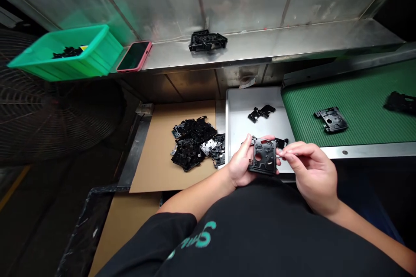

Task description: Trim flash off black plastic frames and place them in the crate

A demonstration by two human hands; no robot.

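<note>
My left hand [241, 165] is closed round a flat black plastic frame [264, 156] with a round hole and several slots, held up close to my body. At the frame's right edge, my right hand [312, 173] pinches something thin and light, too small to name. Behind them lies a white tray [231, 112] with a couple of black plastic parts [261, 112] in it. Another dark part [281, 142] shows in the tray, partly hidden by my hands. Left of the tray, a pile of black plastic parts [191, 143] rests on a cardboard sheet [149, 164].
A green conveyor belt [305, 99] on the right carries a black frame [331, 119] and a blurred dark part [400, 103]. On the metal shelf [260, 47] sit black frames [208, 40], a phone [134, 56] and a green bin [97, 58]. A large fan [55, 108] stands left.
</note>
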